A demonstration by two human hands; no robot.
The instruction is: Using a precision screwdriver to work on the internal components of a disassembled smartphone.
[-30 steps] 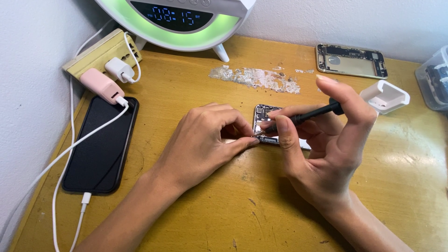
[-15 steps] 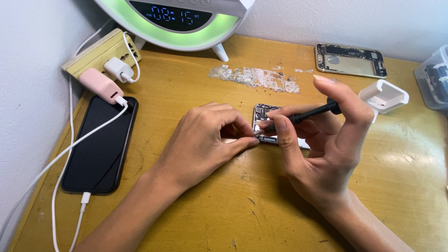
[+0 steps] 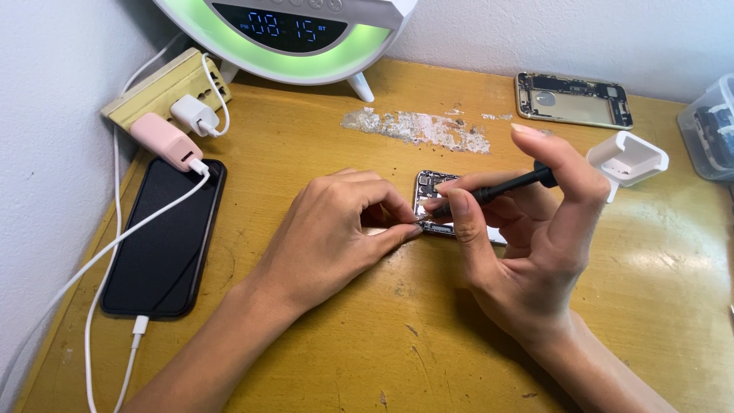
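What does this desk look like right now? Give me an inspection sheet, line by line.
Surface: wooden desk, yellowish, scratched, with a patch of flaked finish.
Job's things: small opened phone part, lying flat under both hands; black screwdriver, tip down on it.
Clutter: black phone lying flat at left; opened phone shell at the back; white plastic piece; clear box at the right edge.
Grippers: left hand pinches at the part's edge; right hand holds the screwdriver.
Cables: white cable crosses the black phone; two chargers in a power strip.
Surroundings: white walls; lit clock lamp, glowing green.
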